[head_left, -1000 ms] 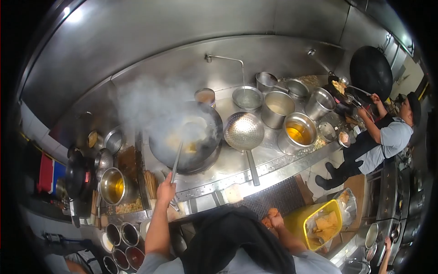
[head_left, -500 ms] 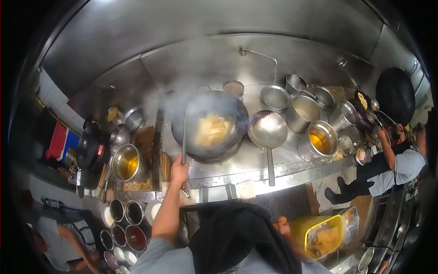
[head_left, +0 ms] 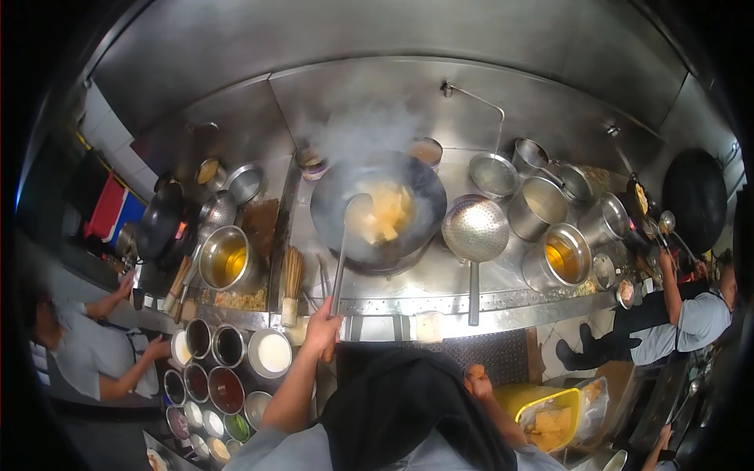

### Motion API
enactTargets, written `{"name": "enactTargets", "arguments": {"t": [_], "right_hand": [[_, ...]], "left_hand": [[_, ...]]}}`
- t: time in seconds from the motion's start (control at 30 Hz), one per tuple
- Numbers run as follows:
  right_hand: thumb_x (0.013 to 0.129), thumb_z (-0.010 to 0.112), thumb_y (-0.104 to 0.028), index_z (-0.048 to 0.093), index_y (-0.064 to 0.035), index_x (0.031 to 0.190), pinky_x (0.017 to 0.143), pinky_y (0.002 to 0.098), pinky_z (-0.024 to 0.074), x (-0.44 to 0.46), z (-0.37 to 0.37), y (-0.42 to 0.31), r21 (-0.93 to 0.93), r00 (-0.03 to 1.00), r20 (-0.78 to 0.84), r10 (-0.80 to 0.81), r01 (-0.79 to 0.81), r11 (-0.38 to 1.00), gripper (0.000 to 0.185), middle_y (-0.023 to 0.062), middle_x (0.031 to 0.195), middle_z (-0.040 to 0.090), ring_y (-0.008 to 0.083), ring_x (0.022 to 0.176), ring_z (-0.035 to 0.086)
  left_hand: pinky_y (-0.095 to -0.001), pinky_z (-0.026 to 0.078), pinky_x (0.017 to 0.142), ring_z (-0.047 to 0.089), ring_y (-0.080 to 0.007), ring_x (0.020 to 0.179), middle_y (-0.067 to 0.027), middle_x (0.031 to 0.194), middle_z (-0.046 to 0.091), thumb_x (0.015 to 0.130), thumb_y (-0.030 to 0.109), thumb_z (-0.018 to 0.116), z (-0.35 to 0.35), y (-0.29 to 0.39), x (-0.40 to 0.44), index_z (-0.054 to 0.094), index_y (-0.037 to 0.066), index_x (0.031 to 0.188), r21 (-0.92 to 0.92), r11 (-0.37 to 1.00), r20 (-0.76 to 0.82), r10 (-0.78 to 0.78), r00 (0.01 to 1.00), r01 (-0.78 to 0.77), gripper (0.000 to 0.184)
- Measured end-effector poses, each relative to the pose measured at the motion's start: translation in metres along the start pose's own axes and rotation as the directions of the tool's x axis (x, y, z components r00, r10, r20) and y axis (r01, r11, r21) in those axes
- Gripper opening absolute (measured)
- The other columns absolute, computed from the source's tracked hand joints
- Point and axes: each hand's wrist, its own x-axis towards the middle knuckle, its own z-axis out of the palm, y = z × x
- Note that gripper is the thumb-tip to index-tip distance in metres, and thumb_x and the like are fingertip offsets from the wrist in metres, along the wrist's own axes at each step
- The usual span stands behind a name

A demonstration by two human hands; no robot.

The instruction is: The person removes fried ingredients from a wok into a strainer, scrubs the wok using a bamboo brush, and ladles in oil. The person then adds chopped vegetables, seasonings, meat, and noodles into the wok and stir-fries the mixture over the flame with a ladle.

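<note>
My left hand (head_left: 321,328) is closed round the handle of a long ladle (head_left: 341,259), whose bowl rests in the left part of a large dark wok (head_left: 330,224). Pale yellow pieces of food (head_left: 386,213) lie in the wok, with smoke or steam above them. To the right of the front edge, my right hand (head_left: 477,382) is closed round an orange-brown thing, too small to name, beside the yellow bin (head_left: 578,424). A perforated strainer (head_left: 476,228) lies just right of the wok, its handle toward me.
Metal pots (head_left: 537,208) and a pot of yellow liquid (head_left: 557,259) stand at the right; another oil pot (head_left: 225,259) is at the left. Bamboo brush (head_left: 290,306) on the front edge. Sauce containers (head_left: 226,391) at lower left. Co-workers stand left (head_left: 106,337) and right (head_left: 691,318).
The ladle has swung lower across the wok's left side, and my left hand is nearer me. Smoke has thinned, showing the food. The left co-worker has come further into view.
</note>
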Motion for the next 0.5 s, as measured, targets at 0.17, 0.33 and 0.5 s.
{"name": "enactTargets", "arguments": {"t": [0.17, 0.33, 0.5], "right_hand": [[0.084, 0.068, -0.035, 0.064, 0.0006, 0.114, 0.089, 0.0353, 0.0494, -0.017, -0.003, -0.020, 0.149, 0.999, 0.039, -0.038, 0.032, 0.988, 0.047, 0.0112, 0.109, 0.070, 0.0236, 0.103, 0.066], [0.085, 0.069, -0.032, 0.064, -0.0003, 0.112, 0.086, 0.0350, 0.0498, 0.008, -0.007, 0.005, 0.003, 0.997, 0.047, 0.053, -0.053, 0.999, 0.043, 0.0094, 0.108, 0.069, 0.0220, 0.100, 0.066], [0.089, 0.068, -0.024, 0.065, -0.0030, 0.108, 0.079, 0.0339, 0.0509, 0.028, -0.002, 0.036, 0.193, 0.995, 0.081, 0.056, -0.071, 0.979, 0.028, 0.0055, 0.101, 0.069, 0.0187, 0.090, 0.065]], "left_hand": [[-0.0289, 0.043, 0.044, 0.049, -0.0110, 0.046, -0.0016, 0.064, 0.054, 0.090, 0.008, 0.061, -0.004, -0.031, -0.008, 0.023, 0.010, 0.156, 0.010, 0.999, 0.001, 0.045, 0.999, -0.045, 0.077], [-0.0287, 0.043, 0.045, 0.049, -0.0103, 0.046, -0.0005, 0.061, 0.052, 0.089, 0.008, 0.061, -0.018, -0.018, -0.027, 0.031, 0.012, 0.154, 0.202, 0.978, -0.057, 0.071, 0.996, -0.058, 0.071], [-0.0286, 0.047, 0.056, 0.055, -0.0125, 0.056, -0.0041, 0.069, 0.058, 0.089, 0.011, 0.064, -0.048, 0.030, -0.056, 0.043, 0.012, 0.149, 0.417, 0.908, -0.059, 0.073, 0.996, -0.042, 0.064]]}}
